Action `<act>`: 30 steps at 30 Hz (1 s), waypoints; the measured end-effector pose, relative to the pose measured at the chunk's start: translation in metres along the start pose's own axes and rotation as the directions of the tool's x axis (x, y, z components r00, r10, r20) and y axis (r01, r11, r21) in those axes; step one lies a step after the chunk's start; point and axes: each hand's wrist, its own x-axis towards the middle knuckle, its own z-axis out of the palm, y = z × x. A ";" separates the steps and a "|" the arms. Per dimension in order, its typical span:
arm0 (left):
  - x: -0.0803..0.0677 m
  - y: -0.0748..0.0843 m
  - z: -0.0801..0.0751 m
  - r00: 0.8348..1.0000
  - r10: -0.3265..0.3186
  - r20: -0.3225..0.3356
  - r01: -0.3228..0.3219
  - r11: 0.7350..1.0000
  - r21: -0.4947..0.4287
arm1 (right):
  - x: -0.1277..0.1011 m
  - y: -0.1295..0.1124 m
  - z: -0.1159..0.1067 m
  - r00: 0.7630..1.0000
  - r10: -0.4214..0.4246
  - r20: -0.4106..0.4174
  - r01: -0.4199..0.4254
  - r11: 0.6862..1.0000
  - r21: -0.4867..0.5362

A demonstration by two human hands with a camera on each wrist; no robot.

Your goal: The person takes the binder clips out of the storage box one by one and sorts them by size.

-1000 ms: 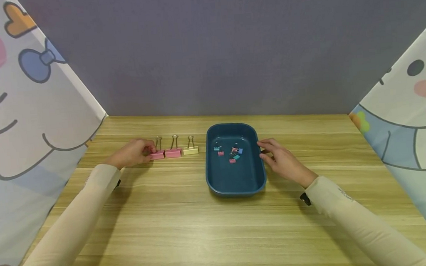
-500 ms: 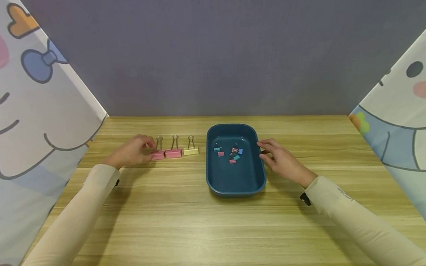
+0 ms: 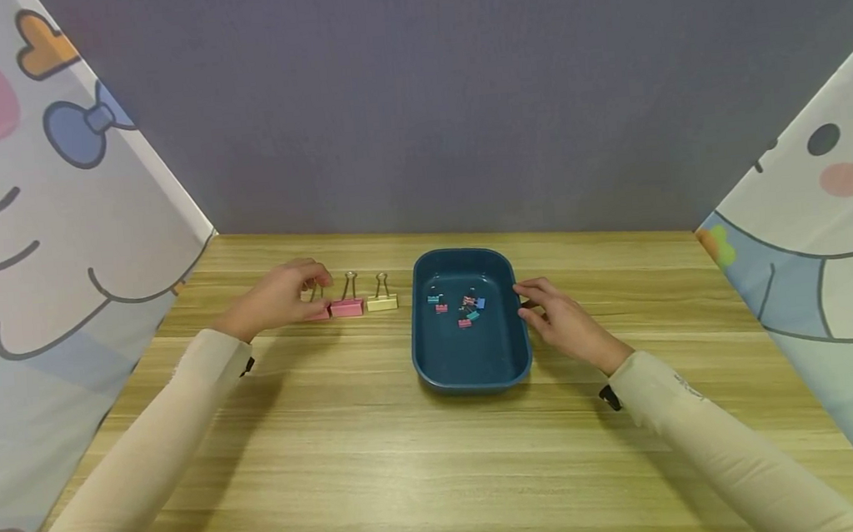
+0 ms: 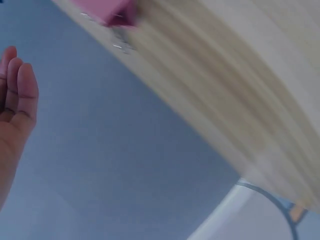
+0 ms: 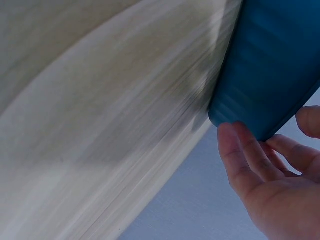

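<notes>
We have three large binder clips lined up near the far left part of the wooden table (image 3: 380, 437), to the left of the blue tray (image 3: 473, 375). Our left hand (image 3: 279, 298) is at the leftmost pink clip (image 3: 319, 312), fingers bent over its wire handles; from the head view it looks like a light pinch, but the hand hides the contact, and the left wrist view shows only relaxed fingertips and a blurred corner of a pink clip, so we cannot tell whether the grip is closed. The middle pink clip (image 3: 347, 306) and the yellow clip (image 3: 382, 301) stand just beside it, handles upright, untouched.

Our right hand (image 3: 562, 322) rests against the right wall of the tray, the fingers loosely curved along the outer rim; the right wrist view shows them lying against the wall with the thumb over the rim, steadying more than lifting.

Inside the tray, towards its far end, lies a scatter of small clips (image 3: 463, 309) in red, teal and blue.

We judge the sorting partly done: the small clips are in the tray, whilst all three large ones are outside it on the table. If those are bound for the tray too, none has gone in yet.
</notes>
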 end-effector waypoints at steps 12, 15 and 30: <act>0.024 0.054 -0.002 0.995 0.092 -0.032 -0.091 0.996 0.014 | 0.001 0.002 0.001 1.000 0.005 0.005 -0.005 1.000 0.007; 0.031 0.067 0.000 0.990 0.137 -0.042 -0.136 0.991 0.008 | 0.001 0.002 0.001 1.000 0.004 0.004 -0.004 1.000 0.008; 0.055 0.109 0.020 0.971 0.239 0.011 -0.238 0.968 -0.075 | 0.002 0.001 0.001 1.000 -0.006 -0.002 0.006 1.000 0.008</act>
